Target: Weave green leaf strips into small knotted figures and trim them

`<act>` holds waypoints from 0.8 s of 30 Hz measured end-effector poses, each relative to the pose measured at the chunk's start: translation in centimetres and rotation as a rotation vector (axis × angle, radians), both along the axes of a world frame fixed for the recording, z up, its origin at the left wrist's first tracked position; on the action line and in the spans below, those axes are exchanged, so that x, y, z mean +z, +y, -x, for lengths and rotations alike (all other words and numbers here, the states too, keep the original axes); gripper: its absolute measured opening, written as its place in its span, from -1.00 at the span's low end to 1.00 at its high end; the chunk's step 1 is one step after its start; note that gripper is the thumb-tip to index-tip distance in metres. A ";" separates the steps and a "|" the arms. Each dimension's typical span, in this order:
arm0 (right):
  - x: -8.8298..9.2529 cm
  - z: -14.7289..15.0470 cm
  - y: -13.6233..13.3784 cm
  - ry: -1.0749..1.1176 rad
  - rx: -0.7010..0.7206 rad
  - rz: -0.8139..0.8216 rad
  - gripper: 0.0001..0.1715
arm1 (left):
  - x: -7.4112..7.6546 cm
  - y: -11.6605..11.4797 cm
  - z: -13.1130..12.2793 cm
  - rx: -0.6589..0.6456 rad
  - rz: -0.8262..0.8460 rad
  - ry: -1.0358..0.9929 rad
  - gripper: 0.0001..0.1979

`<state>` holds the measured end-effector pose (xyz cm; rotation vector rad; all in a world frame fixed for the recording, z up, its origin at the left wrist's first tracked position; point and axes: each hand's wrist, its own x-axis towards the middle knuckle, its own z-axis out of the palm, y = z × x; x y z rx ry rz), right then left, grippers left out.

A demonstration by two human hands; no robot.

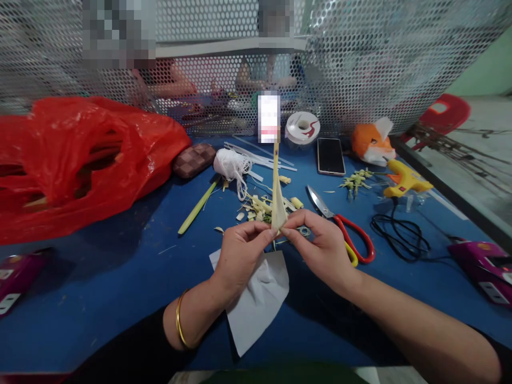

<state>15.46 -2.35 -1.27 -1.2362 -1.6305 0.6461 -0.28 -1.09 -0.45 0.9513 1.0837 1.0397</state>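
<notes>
Where they nearly meet, hands [239, 256] [323, 250] pinch a pale strip [278, 209].

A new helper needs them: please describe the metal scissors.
On the blue tabletop, find the bare right hand. Beside it, partly hidden, lie the silver-bladed scissors; red-and-yellow handles set them apart from the yellow plastic glue gun.
</notes>
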 end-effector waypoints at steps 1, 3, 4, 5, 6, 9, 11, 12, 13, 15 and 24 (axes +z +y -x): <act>0.0 0.0 0.0 -0.006 -0.004 -0.002 -0.90 | 0.0 0.0 0.0 0.001 0.006 0.000 -0.93; 0.0 0.1 -0.1 -0.024 -0.015 -0.004 -0.90 | 0.1 -0.1 0.0 0.001 0.020 -0.008 -0.93; 0.1 0.1 -0.1 -0.029 -0.027 -0.003 -0.91 | 0.2 -0.1 0.0 -0.001 0.026 -0.013 -0.93; 0.1 0.1 -0.1 -0.029 -0.038 0.000 -0.91 | 0.2 -0.1 0.0 -0.004 0.034 -0.015 -0.93; 0.1 0.1 -0.1 -0.024 -0.049 0.000 -0.91 | 0.2 -0.1 0.0 -0.003 0.044 -0.017 -0.92; 0.1 0.2 -0.1 0.010 -0.069 0.000 -0.87 | 0.2 0.0 -0.1 -0.005 0.067 -0.005 -0.90; 0.0 0.2 0.0 0.039 -0.062 0.025 -0.84 | 0.2 0.1 -0.2 -0.017 0.071 0.006 -0.88; 0.0 0.2 0.0 0.063 -0.053 0.045 -0.83 | 0.2 0.1 -0.2 -0.023 0.073 0.005 -0.89; -0.1 0.2 0.0 0.090 -0.042 0.063 -0.83 | 0.2 0.1 -0.2 -0.031 0.080 0.000 -0.90; -0.2 0.2 0.1 0.128 -0.029 0.066 -0.85 | 0.2 0.2 -0.1 -0.039 0.117 -0.028 -0.91; 0.0 -0.4 0.7 -0.070 0.132 -0.238 -0.84 | 0.3 0.7 0.6 -0.055 0.239 -0.130 -0.86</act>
